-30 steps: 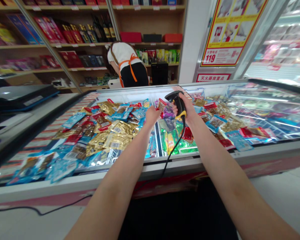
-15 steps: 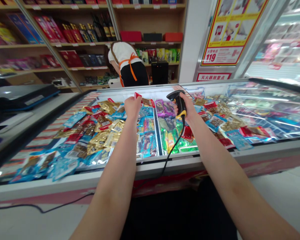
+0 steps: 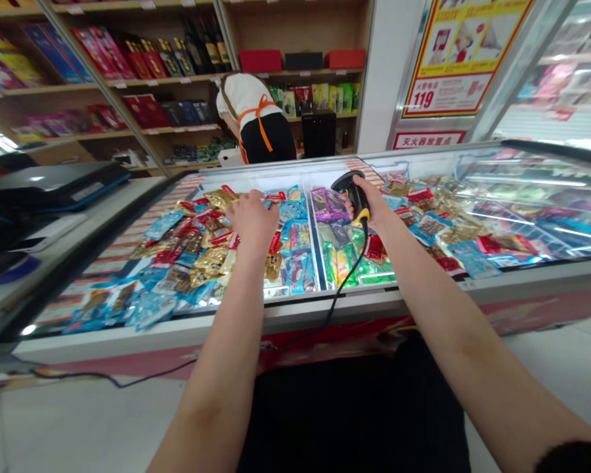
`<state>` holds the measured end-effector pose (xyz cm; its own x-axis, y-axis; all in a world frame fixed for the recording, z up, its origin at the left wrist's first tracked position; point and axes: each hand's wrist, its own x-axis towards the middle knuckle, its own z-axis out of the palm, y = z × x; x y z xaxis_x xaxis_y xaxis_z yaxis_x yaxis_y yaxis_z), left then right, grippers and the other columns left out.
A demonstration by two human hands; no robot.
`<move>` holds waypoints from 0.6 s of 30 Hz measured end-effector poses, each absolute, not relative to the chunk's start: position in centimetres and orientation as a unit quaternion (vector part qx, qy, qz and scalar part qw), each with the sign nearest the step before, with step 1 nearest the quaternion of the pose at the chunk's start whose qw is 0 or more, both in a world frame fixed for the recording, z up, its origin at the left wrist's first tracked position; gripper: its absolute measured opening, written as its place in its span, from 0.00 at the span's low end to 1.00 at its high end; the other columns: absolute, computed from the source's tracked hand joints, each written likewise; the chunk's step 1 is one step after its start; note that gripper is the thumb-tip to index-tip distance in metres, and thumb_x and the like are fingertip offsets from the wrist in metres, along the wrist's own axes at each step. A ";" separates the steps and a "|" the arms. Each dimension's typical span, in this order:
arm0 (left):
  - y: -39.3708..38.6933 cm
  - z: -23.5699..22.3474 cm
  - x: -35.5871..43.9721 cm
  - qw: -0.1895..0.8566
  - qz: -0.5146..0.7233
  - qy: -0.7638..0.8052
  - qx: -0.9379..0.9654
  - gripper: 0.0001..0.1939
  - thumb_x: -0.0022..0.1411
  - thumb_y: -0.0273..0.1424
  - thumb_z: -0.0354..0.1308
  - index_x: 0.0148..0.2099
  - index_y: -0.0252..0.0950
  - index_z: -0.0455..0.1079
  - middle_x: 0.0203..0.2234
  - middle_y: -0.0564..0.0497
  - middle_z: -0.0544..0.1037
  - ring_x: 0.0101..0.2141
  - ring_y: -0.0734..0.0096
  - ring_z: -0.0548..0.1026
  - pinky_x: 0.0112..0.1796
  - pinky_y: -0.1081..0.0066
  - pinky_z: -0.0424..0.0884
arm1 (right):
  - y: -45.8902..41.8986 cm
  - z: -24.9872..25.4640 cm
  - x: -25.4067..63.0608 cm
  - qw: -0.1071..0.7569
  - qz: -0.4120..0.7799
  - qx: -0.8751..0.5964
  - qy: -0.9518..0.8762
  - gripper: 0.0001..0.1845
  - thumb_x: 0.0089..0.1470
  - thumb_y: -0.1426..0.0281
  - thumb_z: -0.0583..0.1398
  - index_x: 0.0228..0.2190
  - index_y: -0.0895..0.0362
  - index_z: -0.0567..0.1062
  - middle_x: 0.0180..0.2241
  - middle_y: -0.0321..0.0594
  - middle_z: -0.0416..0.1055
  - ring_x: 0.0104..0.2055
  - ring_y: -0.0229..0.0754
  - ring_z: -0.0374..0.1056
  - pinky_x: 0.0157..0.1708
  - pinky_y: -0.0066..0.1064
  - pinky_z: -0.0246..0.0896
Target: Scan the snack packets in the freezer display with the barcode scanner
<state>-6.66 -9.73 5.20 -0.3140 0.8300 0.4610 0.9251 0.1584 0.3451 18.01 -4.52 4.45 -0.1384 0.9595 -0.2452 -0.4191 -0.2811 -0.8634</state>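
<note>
My left hand (image 3: 253, 220) is over the left part of the chest freezer (image 3: 295, 303), its fingers spread and curved downward with nothing visible in them. Beneath it lie many snack packets in gold, red and blue; a gold packet (image 3: 273, 266) shows just right of my wrist. My right hand (image 3: 372, 200) is wrapped round the handle of a black and yellow barcode scanner (image 3: 359, 202), held above the right compartment. The scanner's black cable (image 3: 342, 286) hangs down over the freezer's front edge. Under it are purple packets (image 3: 329, 205) and green packets (image 3: 347, 263).
Behind the freezer, a person (image 3: 259, 121) with an orange apron tie bends toward the shelves (image 3: 177, 79). A black and grey machine (image 3: 54, 187) stands on the left counter. A glass lid (image 3: 536, 203) covers the freezer's right end. The cable also runs low across the front left.
My left hand has let go of a red-edged packet and its fingers have spread. The right hand still holds the scanner. The whole view has shifted slightly.
</note>
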 end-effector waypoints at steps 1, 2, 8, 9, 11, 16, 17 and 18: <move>-10.0 4.7 -5.3 0.067 -0.277 -0.741 -0.608 0.20 0.62 0.35 0.56 0.55 0.37 0.71 0.52 0.38 0.76 0.56 0.46 0.70 0.61 0.50 0.57 | -4.8 4.5 18.1 0.506 0.680 -0.420 -0.324 0.22 0.63 0.49 0.57 0.39 0.57 0.74 0.15 0.36 0.65 0.14 0.39 0.60 0.11 0.26 0.58; -10.3 4.1 -3.8 0.052 -0.263 -0.725 -0.635 0.19 0.62 0.35 0.56 0.55 0.37 0.71 0.51 0.40 0.77 0.55 0.48 0.72 0.60 0.52 0.58 | -5.1 4.6 18.2 0.507 0.678 -0.421 -0.326 0.22 0.63 0.50 0.57 0.39 0.57 0.74 0.15 0.36 0.65 0.14 0.39 0.60 0.11 0.27 0.58; -12.6 0.0 5.1 -0.027 -0.216 -0.592 -0.776 0.17 0.65 0.39 0.56 0.52 0.38 0.74 0.49 0.42 0.78 0.52 0.54 0.74 0.54 0.62 0.64 | -10.4 4.1 20.6 0.523 0.658 -0.437 -0.320 0.22 0.65 0.51 0.56 0.39 0.57 0.74 0.15 0.36 0.66 0.13 0.38 0.60 0.10 0.26 0.56; -13.0 -0.5 6.4 -0.035 -0.217 -0.574 -0.789 0.17 0.66 0.40 0.56 0.52 0.37 0.74 0.49 0.41 0.78 0.52 0.54 0.74 0.53 0.62 0.65 | -11.5 3.8 21.2 0.524 0.659 -0.436 -0.316 0.22 0.64 0.50 0.56 0.39 0.57 0.74 0.15 0.36 0.66 0.13 0.38 0.60 0.10 0.26 0.57; -13.7 -1.1 8.5 -0.047 -0.219 -0.557 -0.800 0.19 0.67 0.43 0.54 0.51 0.36 0.75 0.48 0.39 0.77 0.52 0.53 0.73 0.52 0.61 0.65 | -13.6 3.0 22.3 0.536 0.654 -0.440 -0.303 0.21 0.64 0.51 0.57 0.40 0.57 0.74 0.15 0.35 0.65 0.13 0.38 0.61 0.11 0.27 0.59; -14.4 -1.8 11.2 -0.037 -0.238 -0.590 -0.771 0.27 0.62 0.52 0.58 0.49 0.32 0.74 0.49 0.35 0.75 0.55 0.45 0.68 0.53 0.55 0.64 | -17.6 1.1 24.4 0.565 0.631 -0.446 -0.290 0.21 0.65 0.52 0.55 0.38 0.58 0.73 0.14 0.35 0.66 0.12 0.38 0.62 0.11 0.26 0.58; -14.3 -2.0 11.4 -0.038 -0.245 -0.592 -0.767 0.29 0.59 0.52 0.61 0.49 0.32 0.73 0.50 0.35 0.74 0.56 0.45 0.68 0.54 0.55 0.64 | -18.1 0.9 24.7 0.575 0.623 -0.446 -0.286 0.21 0.65 0.52 0.55 0.38 0.58 0.73 0.15 0.35 0.66 0.12 0.37 0.62 0.11 0.26 0.58; -14.2 -2.3 11.4 -0.042 -0.253 -0.592 -0.764 0.29 0.57 0.52 0.64 0.50 0.33 0.72 0.51 0.35 0.74 0.56 0.45 0.67 0.54 0.55 0.64 | -18.6 0.6 24.9 0.584 0.618 -0.444 -0.284 0.21 0.65 0.52 0.55 0.38 0.58 0.73 0.15 0.35 0.67 0.13 0.37 0.62 0.11 0.26 0.58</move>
